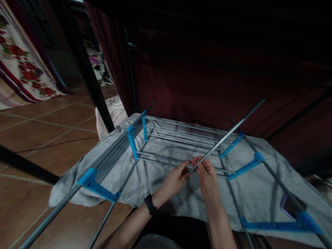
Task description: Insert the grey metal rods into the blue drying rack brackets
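Observation:
A loose grey metal rod (225, 137) slants up to the right, its lower end between my two hands. My right hand (207, 171) pinches it near that end. Close beside it, my left hand (180, 174) has its fingers curled at the rod's tip. Around and beyond both hands stands a rack frame of grey tubes with blue plastic brackets (133, 142). Several horizontal rods (178, 136) span the frame's far part, and more rods (111, 157) lie bunched along its left side. The hands partly hide the nearest cross rods.
A grey blanket (166, 190) lies under the rack. Dark posts (88, 69) and a maroon curtain (207, 90) border it. A dark flat device (292, 206) rests at right. Tiled floor (52, 145), a thin cable (59, 142) and a floral cloth (28, 69) show at left.

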`<state>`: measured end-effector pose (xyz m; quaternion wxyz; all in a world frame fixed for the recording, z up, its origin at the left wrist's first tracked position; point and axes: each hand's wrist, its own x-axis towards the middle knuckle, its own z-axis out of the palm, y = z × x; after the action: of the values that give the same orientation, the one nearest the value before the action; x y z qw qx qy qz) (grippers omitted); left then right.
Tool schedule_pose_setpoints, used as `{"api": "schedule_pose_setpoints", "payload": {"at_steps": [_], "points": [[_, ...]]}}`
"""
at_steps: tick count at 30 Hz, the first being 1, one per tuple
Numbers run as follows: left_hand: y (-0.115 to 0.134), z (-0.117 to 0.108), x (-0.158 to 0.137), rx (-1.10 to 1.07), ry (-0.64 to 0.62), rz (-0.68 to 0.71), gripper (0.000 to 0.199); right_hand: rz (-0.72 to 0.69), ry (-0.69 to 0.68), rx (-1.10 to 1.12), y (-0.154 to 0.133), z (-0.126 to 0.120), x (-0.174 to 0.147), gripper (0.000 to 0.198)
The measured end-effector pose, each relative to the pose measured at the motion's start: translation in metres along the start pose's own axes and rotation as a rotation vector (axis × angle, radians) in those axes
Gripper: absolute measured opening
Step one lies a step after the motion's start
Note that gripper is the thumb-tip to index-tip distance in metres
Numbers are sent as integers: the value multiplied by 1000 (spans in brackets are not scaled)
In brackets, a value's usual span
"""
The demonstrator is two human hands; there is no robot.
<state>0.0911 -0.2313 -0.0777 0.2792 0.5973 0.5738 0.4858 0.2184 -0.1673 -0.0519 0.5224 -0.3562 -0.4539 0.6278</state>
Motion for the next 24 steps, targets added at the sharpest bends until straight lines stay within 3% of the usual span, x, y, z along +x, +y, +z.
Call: {"api": "schedule_pose_setpoints", "payload": {"at_steps": [5,11,17,24], "points": [[-11,-2,2,63,84,86,48,43,21,25,1,-2,-1,37],[-4,-6,6,94,53,118,34,30,8,29,-3,-3,-2,39],[8,-6,7,124,29,130,21,-168,3,-115,-25,1,3,38],[22,-12,-1,235,66,255,20,-415,-4,-501,-40,-3,2,33]]}}
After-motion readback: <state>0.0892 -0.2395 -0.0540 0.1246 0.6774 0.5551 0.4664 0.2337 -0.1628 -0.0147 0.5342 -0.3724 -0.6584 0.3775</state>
